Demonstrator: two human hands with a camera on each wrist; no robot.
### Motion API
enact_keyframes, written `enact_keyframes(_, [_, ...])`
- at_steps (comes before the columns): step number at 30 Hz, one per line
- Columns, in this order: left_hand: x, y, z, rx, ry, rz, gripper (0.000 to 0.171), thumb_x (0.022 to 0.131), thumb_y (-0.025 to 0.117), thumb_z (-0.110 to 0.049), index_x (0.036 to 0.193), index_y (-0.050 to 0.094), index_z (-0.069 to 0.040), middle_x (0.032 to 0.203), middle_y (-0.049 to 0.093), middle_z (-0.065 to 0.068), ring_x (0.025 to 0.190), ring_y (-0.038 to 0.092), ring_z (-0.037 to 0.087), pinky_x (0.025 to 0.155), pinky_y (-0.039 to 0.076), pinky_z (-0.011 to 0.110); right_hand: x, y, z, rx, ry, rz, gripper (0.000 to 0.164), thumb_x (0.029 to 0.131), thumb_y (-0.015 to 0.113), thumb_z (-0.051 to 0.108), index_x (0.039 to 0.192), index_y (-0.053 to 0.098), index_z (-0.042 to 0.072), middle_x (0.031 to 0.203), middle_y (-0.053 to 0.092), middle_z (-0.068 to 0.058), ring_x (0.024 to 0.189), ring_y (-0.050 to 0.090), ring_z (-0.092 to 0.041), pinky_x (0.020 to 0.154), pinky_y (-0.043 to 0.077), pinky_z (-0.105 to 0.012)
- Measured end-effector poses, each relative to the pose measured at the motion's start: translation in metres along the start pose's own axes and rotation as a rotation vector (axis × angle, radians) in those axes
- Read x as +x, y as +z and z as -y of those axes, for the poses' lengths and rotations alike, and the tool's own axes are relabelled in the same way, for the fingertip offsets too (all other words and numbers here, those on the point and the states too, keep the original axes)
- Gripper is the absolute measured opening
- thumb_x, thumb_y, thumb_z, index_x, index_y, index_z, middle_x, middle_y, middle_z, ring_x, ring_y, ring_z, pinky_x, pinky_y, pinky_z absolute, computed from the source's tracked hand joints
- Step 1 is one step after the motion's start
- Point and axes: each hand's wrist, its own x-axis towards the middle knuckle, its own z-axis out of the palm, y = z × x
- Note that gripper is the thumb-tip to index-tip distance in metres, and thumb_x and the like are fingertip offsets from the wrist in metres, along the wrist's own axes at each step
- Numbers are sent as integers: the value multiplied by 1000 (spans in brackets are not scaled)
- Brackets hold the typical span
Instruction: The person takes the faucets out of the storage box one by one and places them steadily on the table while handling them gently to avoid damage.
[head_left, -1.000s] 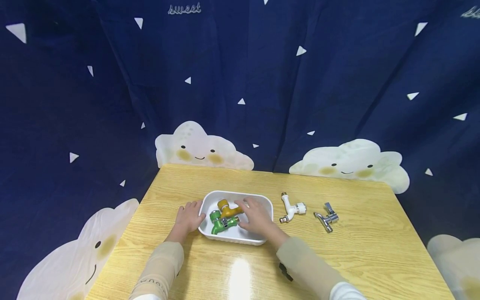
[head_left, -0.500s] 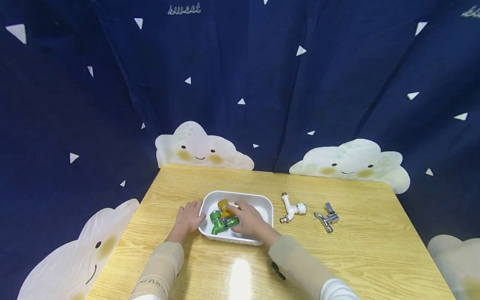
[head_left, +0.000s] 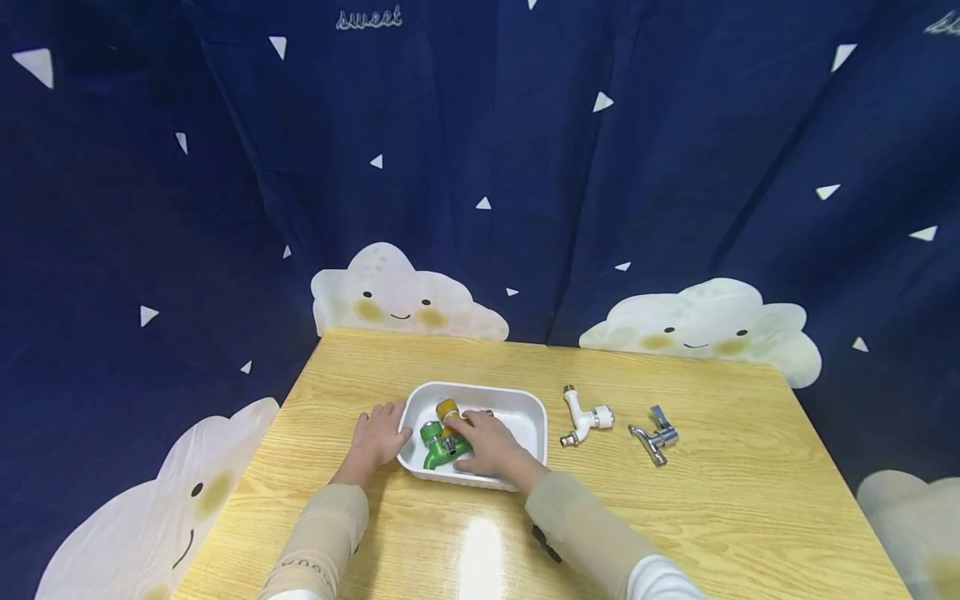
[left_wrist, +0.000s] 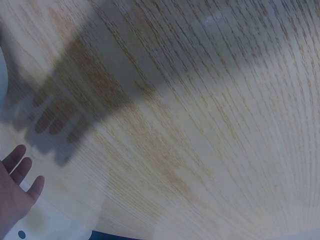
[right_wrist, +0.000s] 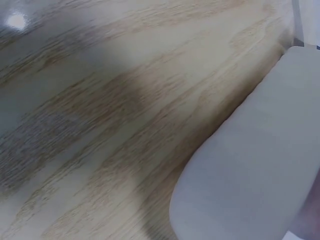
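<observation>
My left hand (head_left: 379,433) rests at the left rim of a white plastic tub (head_left: 525,398), thumb over the edge. Its fingers look straight and spread in the left wrist view. Inside the tub, a green faucet (head_left: 437,454) lies in front of a yellow faucet (head_left: 447,409). My right hand (head_left: 491,446) reaches into the tub over the right ends of both. Its thumb and fingers are spread to either side of the green faucet's body, which they partly hide. Contact with it cannot be made out. Only a pale sleeve (right_wrist: 250,160) fills the right wrist view.
Right of the tub, a white faucet (head_left: 585,417) lies on the wooden table (head_left: 720,483). Farther right is a chrome faucet (head_left: 655,435). A dark blue curtain (head_left: 450,125) with clouds and triangles hangs behind the table.
My right hand has moved left inside the tub, from the yellow faucet's right end to over the green faucet. The left hand and the faucets have not visibly moved.
</observation>
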Motion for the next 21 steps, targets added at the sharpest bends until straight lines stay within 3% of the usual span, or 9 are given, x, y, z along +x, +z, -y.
enact_keyframes(21, [1,2,1,-8,0,-2,58,87,42,-36,137,37,-8,128,49,16,116,43,33,93,34,55,4,4,2,-7,15,30,72,75,67,47,137,40,23,133,44,-11,124,40,-28,103,33,-44])
